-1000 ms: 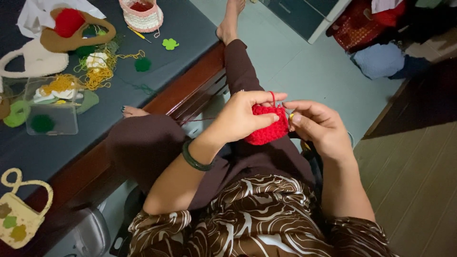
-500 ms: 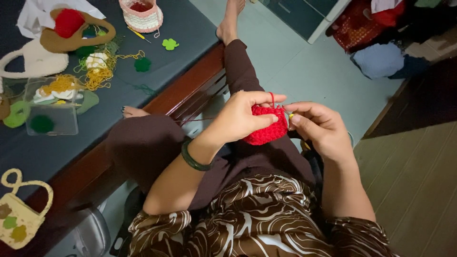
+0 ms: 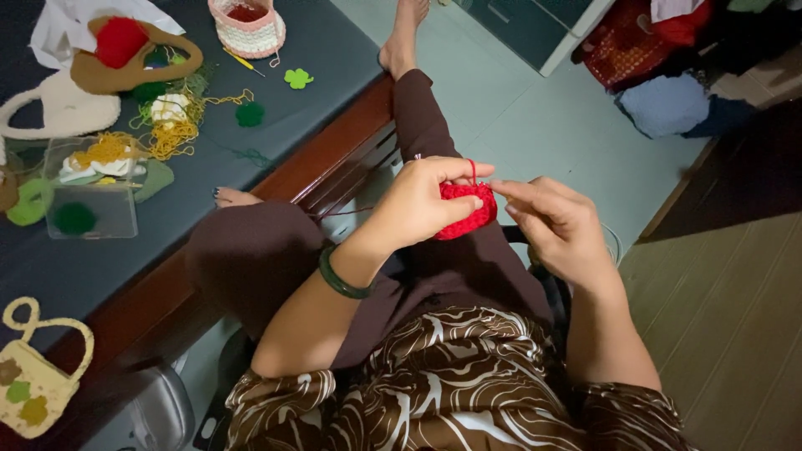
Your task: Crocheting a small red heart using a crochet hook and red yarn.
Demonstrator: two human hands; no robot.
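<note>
Left hand: your left hand (image 3: 422, 209) pinches the red crochet piece (image 3: 465, 210), thumb below and fingers curled over its top edge, clamped on the fabric.
Right hand: your right hand (image 3: 555, 225) sits just beside the piece at its right end, fingers drawn together in a pinch; whether a hook is inside that pinch, you cannot tell.
Where the piece is: held in the air above your lap, over the dark trousers, well apart from the tabletop.
Yarn: a red strand (image 3: 473, 171) loops up from the top of the piece over your left forefinger.
How it handles: judge it light, soft and floppy, with a grippy knitted surface; it will fold rather than hold shape, so take it at the worked top edge, close to the last stitch, and keep the strand lightly taut.
Tabletop: along its near-left edge lies a cream bag with flower patches (image 3: 32, 386); toward the far edge stand a pink and white crochet basket (image 3: 247, 28) and a green clover piece (image 3: 297, 78).
Change from a second ago: your right fingers look straighter and more closed at the piece's end; the piece itself stays in the same spot.
</note>
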